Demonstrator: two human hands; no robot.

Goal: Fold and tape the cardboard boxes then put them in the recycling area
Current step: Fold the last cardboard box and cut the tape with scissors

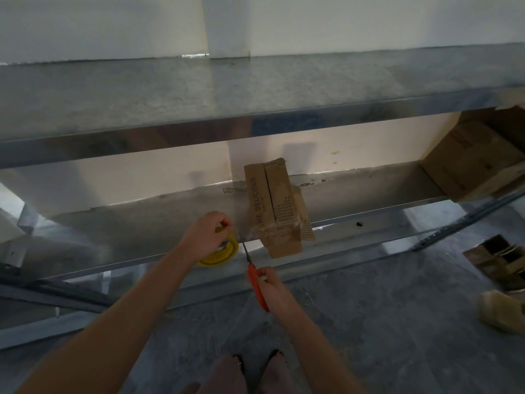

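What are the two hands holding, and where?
Left hand grips the yellow tape roll at its top; right hand holds the scissors by their orange handles.

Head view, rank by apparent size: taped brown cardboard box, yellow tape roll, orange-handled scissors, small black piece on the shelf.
Taped brown cardboard box
Then orange-handled scissors and yellow tape roll, unranked, since the left hand covers part of the roll
Small black piece smallest

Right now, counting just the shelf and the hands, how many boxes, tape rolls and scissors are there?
Cardboard boxes: 2, the folded box and the larger box at right.
Yellow tape roll: 1, in the left hand.
Orange scissors: 1, in the right hand.
Total: 4.
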